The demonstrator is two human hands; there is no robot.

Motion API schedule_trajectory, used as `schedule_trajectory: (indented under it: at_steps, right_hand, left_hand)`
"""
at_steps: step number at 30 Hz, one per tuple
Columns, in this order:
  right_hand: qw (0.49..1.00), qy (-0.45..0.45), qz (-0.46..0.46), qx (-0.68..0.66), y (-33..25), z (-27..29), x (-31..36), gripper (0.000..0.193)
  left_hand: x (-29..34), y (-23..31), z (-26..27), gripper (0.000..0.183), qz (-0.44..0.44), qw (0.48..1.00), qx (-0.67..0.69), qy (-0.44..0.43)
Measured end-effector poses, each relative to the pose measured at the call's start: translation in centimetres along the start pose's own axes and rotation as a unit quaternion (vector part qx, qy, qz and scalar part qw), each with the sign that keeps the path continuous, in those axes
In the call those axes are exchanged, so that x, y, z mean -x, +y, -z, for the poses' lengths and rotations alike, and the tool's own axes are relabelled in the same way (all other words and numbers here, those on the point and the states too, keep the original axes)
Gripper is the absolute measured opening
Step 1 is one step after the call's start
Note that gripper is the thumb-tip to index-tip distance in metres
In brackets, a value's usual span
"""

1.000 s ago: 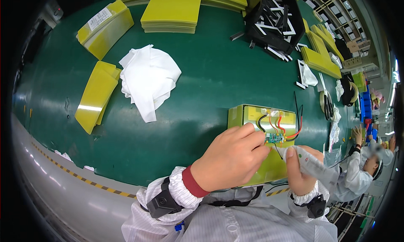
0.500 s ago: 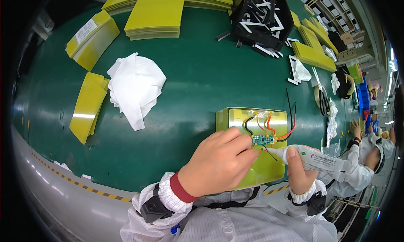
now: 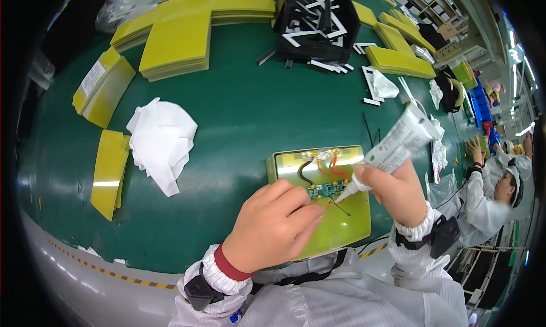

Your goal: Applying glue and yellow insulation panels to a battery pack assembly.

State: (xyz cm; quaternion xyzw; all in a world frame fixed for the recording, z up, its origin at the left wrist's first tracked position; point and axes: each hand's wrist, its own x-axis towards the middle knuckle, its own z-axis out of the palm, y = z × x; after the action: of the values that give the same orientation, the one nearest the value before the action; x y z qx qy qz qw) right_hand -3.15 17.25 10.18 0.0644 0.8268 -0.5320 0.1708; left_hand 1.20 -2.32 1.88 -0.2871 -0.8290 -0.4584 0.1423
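A yellow-green flat pack (image 3: 341, 224) lies on the green table (image 3: 239, 122) in front of me. On it sits a small green circuit board (image 3: 328, 189) with black and red wires (image 3: 318, 169). My left hand (image 3: 273, 227) rests on the pack, its fingertips pressing beside the board. My right hand (image 3: 395, 190) grips a white squeeze tube (image 3: 395, 145), tilted down, its nozzle tip touching the board's right end.
A crumpled white cloth (image 3: 162, 142) lies to the left. Yellow sheet stacks (image 3: 176, 39) and yellow packs (image 3: 108, 170) sit left and back. A black frame box (image 3: 315, 19) stands at the back. Other workers (image 3: 495, 184) sit at the right.
My right hand has risen from the table's edge and brought the white tube up, tilting its nozzle down onto the circuit board. The left hand stays on the pack.
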Motion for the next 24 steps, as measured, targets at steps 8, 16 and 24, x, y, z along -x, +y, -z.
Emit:
schedule_trajectory:
  at_steps: [8,16,24]
  right_hand:
    - [0.847,-0.126,-0.012,-0.517,4.5,5.8,-0.7,0.047]
    - [0.776,0.078,0.173,-0.602,8.4,18.5,4.1,0.044]
    - [0.787,0.441,0.159,-0.401,16.4,25.5,8.4,0.039]
  left_hand:
    - [-1.0,0.8,-0.3,0.015,-0.007,1.000,-0.006,-0.025]
    - [-1.1,2.9,0.8,0.022,0.048,0.997,-0.060,-0.009]
    - [-2.9,11.4,0.2,0.022,0.000,0.992,0.085,-0.091]
